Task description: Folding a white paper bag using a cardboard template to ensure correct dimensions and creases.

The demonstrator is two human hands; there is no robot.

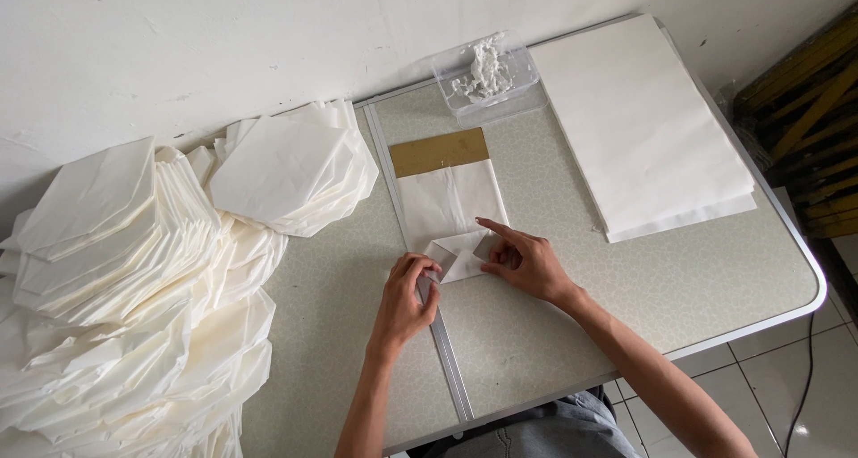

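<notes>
Speckled grey folding table: both hands, left hand and right hand, pinch the white folded paper bag, its bottom corners hidden under fingers.

Matt white paper bag with a brown card insert; clear glossy plastic tub holds what looks like paste; speckled, smooth laminate tabletop.

A pale speckled bench with a metal rim stood against a scuffed white wall, above a white tiled floor, beside a wooden rack.
</notes>
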